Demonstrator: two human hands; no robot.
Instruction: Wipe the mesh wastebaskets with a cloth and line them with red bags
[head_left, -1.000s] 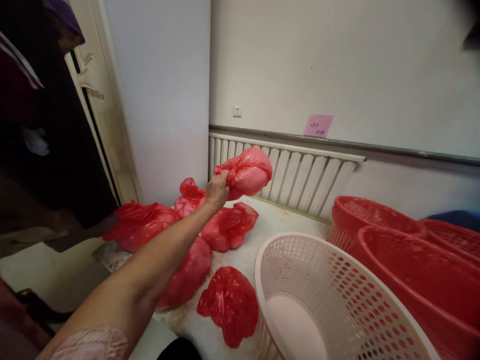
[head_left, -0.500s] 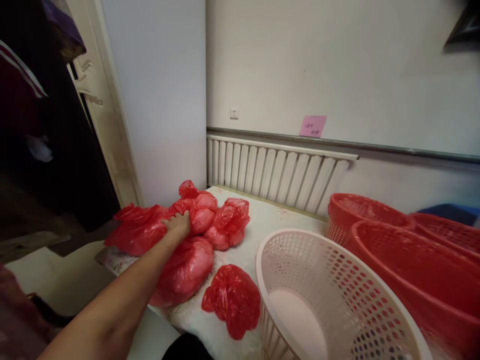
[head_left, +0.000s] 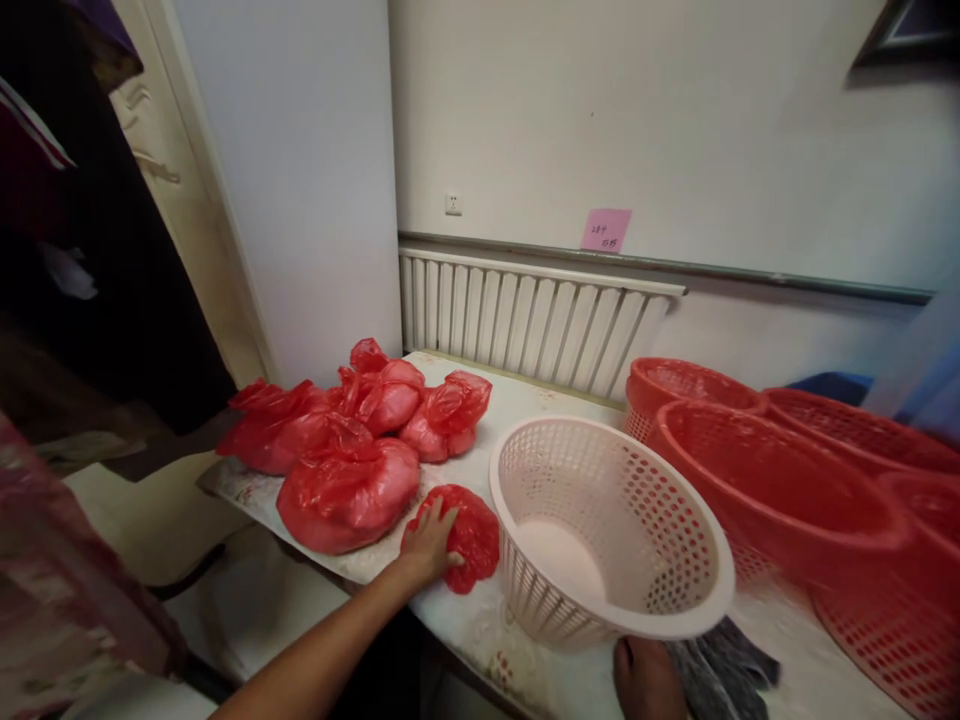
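On the small red plastic bag (head_left: 476, 540) rests my left hand (head_left: 431, 540), its fingers spread over the crumpled plastic. Several filled red bags (head_left: 352, 490) are grouped on the table to the left of it. A pale pink perforated basket (head_left: 562, 560) stands just right of the small bag, with nothing inside. At the bottom of the view, below the basket's near rim, a dark brown shape and grey cloth (head_left: 720, 670) are partly visible. My right hand cannot be seen.
Several red perforated baskets (head_left: 780, 480) stand at the right. A white radiator (head_left: 525, 315) runs along the wall behind the table (head_left: 487, 640). Dark clothing hangs at the far left, and a chair with a pale seat (head_left: 142, 510) stands below it.
My left hand has left the filled bags and moved right and nearer, onto the small red bag. The view has shifted, showing more of the table's near edge and the grey cloth.
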